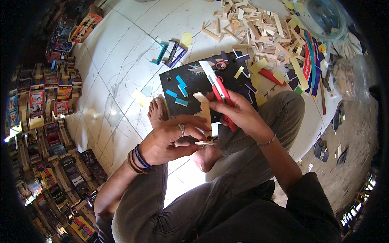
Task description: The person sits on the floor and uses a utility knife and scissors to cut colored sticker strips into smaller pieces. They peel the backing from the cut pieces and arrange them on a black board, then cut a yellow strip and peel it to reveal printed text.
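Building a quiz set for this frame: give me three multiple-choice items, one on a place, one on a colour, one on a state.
1. Where does the pile of wooden sticks lie?
A. on the white tile floor beyond the black board
B. in the person's lap
C. on a shelf

2. What colour is the handle of the utility knife?
A. green
B. red
C. yellow

3. How is the wooden piece held?
A. lying loose
B. in the left hand
C. under a foot

Answers: A, sticks are heaped past the board; B, red handle in the right hand; B, left fingers wrap it.

Red, black and pale wood over white tile

The cutter (221, 97) was red, the board (194, 83) black with blue strips (181, 86), the wood piece (204, 111) pale, the floor (121, 60) white.
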A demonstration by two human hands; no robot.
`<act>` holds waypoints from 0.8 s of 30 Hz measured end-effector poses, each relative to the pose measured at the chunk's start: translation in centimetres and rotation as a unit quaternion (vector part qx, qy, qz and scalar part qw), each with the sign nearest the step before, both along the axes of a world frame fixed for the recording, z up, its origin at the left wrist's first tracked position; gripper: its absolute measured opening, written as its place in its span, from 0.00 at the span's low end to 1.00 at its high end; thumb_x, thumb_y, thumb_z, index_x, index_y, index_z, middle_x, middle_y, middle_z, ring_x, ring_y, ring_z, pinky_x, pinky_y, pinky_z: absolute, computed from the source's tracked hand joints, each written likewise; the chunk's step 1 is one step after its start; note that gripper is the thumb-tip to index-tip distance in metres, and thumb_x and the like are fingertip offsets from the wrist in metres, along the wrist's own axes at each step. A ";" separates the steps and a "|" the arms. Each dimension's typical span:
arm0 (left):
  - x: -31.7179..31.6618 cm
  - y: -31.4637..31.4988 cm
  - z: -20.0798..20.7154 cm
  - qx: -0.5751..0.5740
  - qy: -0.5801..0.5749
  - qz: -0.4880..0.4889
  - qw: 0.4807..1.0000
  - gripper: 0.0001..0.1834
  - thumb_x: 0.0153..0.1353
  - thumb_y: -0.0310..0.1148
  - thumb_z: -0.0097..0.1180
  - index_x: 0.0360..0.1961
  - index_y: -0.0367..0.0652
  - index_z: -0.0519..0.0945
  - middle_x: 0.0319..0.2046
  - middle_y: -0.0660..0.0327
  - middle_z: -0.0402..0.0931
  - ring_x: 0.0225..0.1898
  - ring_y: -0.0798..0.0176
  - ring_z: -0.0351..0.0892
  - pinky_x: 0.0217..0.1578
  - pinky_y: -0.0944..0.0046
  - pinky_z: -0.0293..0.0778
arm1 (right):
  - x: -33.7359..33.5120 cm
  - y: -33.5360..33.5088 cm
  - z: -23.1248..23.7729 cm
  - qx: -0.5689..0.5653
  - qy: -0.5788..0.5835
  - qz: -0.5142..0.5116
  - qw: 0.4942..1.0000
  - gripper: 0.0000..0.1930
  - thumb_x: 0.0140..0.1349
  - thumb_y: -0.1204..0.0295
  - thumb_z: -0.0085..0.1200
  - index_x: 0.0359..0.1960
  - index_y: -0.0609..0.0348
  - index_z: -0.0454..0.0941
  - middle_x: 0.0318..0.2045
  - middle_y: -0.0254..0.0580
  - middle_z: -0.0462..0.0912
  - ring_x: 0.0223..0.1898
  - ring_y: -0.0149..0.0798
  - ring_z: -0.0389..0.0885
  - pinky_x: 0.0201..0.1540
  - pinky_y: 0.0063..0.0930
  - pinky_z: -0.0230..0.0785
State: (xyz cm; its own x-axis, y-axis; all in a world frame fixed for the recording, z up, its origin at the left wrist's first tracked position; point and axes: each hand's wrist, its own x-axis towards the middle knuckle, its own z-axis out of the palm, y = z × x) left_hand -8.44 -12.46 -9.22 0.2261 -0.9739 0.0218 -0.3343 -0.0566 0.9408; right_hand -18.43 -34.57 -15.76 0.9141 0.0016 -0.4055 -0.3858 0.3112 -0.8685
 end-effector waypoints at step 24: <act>-0.7 -1.0 -8.0 0.143 -0.194 0.196 0.951 0.11 0.58 0.30 0.66 0.44 0.43 0.84 0.42 0.57 0.83 0.40 0.53 0.84 0.46 0.56 0.75 | -1.6 0.6 -2.8 -0.472 -0.100 0.054 0.874 0.15 0.72 0.68 0.52 0.54 0.61 0.68 0.35 0.62 0.81 0.37 0.63 0.82 0.37 0.51 0.73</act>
State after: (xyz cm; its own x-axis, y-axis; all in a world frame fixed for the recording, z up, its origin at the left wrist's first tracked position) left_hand -9.12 -13.46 -17.20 0.6010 -0.7957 -0.0756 -0.5535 -0.4825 0.6788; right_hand -20.04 -34.00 -18.56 0.9821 -0.1563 -0.1055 -0.1798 -0.6089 -0.7726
